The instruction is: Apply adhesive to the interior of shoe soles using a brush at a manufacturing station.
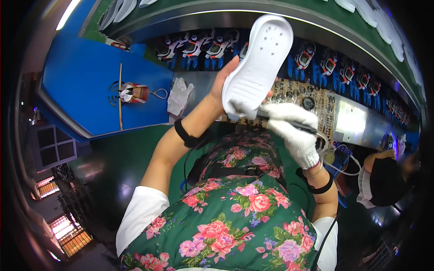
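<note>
Held up in front of me is a white shoe sole (pixel 260 56) with small holes in its wide end and ridges toward its narrow end. My bare left hand (pixel 220 83) grips it by the side, fingers wrapped behind it. In a white knitted glove, my right hand (pixel 296 128) is closed round a dark-handled brush (pixel 263 114). The brush's grey, blurred tip meets the narrow end of the sole, nearest me. A thin pale tube (pixel 324 143) runs beside the gloved wrist; whether it joins the brush I cannot tell.
Sneakers (pixel 217 49) on blue holders line the far side. Beyond them, a green belt (pixel 312 8) carries white soles. A spotted brown board (pixel 289 92) lies behind my right hand. A white glove (pixel 180 95) rests beside the blue table (pixel 86 81). Another person (pixel 384 176) is at right.
</note>
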`<state>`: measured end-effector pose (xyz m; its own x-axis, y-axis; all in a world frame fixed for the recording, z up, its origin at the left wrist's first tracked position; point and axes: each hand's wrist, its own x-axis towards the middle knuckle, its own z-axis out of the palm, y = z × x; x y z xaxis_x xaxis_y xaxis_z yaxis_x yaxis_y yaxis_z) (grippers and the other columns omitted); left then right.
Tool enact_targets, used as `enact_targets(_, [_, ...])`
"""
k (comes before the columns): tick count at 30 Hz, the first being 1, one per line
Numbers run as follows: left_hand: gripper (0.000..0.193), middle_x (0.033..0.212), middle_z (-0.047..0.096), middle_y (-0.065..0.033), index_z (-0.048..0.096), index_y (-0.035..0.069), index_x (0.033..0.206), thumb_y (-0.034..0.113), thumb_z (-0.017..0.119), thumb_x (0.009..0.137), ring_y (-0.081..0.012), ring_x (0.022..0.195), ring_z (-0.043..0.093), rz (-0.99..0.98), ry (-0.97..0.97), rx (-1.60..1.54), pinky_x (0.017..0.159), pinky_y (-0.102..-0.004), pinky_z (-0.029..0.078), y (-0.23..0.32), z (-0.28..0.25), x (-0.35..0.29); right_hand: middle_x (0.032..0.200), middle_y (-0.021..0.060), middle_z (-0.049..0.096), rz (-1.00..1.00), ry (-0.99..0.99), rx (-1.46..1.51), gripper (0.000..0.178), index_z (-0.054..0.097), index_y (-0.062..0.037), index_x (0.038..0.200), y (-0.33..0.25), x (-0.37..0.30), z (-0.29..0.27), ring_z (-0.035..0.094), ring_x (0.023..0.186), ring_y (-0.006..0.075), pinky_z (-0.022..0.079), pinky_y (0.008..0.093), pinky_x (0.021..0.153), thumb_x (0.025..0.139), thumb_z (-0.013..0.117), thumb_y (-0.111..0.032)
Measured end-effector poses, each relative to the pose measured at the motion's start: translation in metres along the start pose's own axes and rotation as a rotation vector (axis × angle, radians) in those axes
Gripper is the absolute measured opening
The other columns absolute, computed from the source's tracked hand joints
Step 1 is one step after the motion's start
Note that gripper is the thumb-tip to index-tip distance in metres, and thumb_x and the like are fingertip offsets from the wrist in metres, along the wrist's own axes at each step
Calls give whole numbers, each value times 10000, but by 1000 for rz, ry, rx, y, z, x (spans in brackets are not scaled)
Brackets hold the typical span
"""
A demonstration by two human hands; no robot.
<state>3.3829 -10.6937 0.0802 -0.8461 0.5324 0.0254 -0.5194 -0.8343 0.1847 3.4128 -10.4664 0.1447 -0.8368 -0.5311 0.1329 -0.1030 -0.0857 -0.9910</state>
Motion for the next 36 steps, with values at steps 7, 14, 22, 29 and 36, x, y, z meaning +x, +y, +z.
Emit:
enact_targets(7, [825,1414,513,-243,364,64,1515,667,413,953,-515,1164,575,-4,138,-119,949,-617,511,-35,-9,-26,950,115,746,-617,171,-678,201,751,-41,966,-14,65,-34,703,840,243,552,326,763,772,787,-1])
enact_targets(14, [1194,1458,380,-335,204,23,1557,760,675,742,-462,1140,592,291,-253,409,871,-532,573,52,42,-13,1075,182,722,77,384,394,200,720,49,1008,-16,20,-43,698,928,225,564,296,806,813,677,70])
enact_targets(22, [1036,1554,245,-284,128,-59,1532,763,305,928,-421,1448,269,711,127,-360,1183,-550,288,193,54,63,1010,172,731,207,428,469,207,718,65,1024,45,-9,-47,692,782,187,562,268,725,823,675,85])
enact_targets(29, [711,1401,498,-226,460,-18,1399,478,616,913,-345,1272,504,861,727,1187,1045,-458,440,137,79,177,1027,185,715,245,619,577,232,667,67,1081,57,-31,-76,688,788,207,556,272,674,856,688,16])
enact_targets(36, [486,1104,692,-203,673,19,1131,270,835,748,-335,1025,662,1089,620,2021,907,-434,509,156,52,186,1103,194,674,254,691,780,248,621,73,1132,57,-34,-76,679,923,250,552,232,673,889,642,26])
